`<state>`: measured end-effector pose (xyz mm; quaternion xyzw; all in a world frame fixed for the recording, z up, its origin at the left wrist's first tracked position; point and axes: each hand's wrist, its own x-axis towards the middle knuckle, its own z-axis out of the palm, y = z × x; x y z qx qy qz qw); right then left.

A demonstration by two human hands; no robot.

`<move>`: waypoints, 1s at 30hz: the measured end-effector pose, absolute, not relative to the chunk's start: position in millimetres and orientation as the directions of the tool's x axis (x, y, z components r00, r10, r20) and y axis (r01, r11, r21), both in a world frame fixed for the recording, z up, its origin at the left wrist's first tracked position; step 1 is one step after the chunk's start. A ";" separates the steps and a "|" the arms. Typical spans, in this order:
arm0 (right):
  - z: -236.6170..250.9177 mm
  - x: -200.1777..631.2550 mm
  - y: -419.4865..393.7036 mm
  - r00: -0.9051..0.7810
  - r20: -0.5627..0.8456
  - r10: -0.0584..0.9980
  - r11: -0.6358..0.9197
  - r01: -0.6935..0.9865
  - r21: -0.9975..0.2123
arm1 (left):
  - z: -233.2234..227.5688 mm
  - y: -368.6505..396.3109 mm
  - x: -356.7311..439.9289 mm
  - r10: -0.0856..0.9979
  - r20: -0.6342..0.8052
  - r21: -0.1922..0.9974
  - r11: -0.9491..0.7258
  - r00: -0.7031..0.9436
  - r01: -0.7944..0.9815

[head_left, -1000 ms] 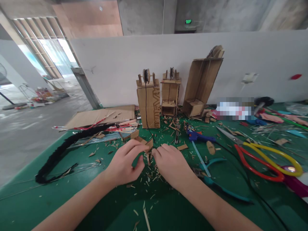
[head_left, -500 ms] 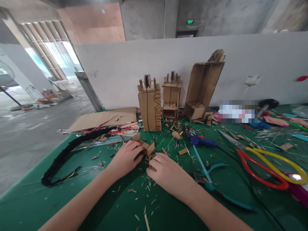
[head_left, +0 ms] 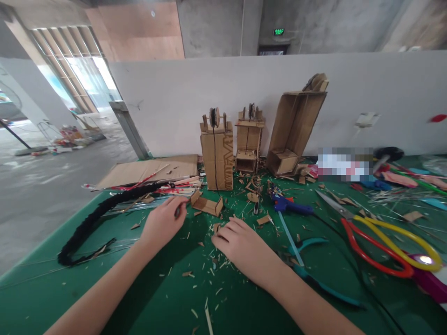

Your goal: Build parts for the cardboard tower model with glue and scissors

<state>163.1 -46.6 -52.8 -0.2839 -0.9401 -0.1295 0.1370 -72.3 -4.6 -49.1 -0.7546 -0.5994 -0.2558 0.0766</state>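
My left hand (head_left: 162, 224) hovers low over the green table (head_left: 104, 298), thumb and forefinger pinched together beside a pile of thin sticks (head_left: 174, 188). What sits between the fingertips is too small to tell. Just to its right a small U-shaped cardboard piece (head_left: 206, 205) lies loose on the table, untouched. My right hand (head_left: 242, 244) rests on the table with curled fingers, whose tips pinch a small cardboard scrap (head_left: 216, 228) amid wood splinters.
Two cardboard towers (head_left: 218, 153) (head_left: 248, 139) and a leaning open box (head_left: 295, 125) stand against the white wall. A blue glue gun (head_left: 291, 207), teal pliers (head_left: 314, 274) and red-and-yellow scissors (head_left: 380, 235) lie to the right. A black braided cord (head_left: 92, 221) and flat cardboard (head_left: 146, 170) lie to the left.
My left hand let go of the U-shaped cardboard piece, which now lies on the table, and drew back to the left. My right hand stayed low over the scraps.
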 end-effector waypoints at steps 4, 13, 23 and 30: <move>-55.1 164.3 -44.7 -0.808 0.314 0.499 0.817 0.559 0.141 | -48.8 7.1 -92.6 0.876 0.462 0.049 -0.183 0.141 0.982; -53.5 165.9 -42.8 -0.771 0.368 0.520 0.779 0.605 0.165 | -52.4 17.2 -106.5 0.939 0.276 -0.044 -0.199 0.203 0.979; -54.3 162.9 -44.1 -0.790 0.323 0.521 0.795 0.587 0.153 | -42.2 11.3 -112.2 0.907 0.419 -0.043 -0.035 0.050 0.998; -51.2 162.1 -46.1 -0.794 0.310 0.522 0.797 0.584 0.153 | -39.1 10.5 -116.1 0.925 0.379 -0.002 0.039 -0.035 0.999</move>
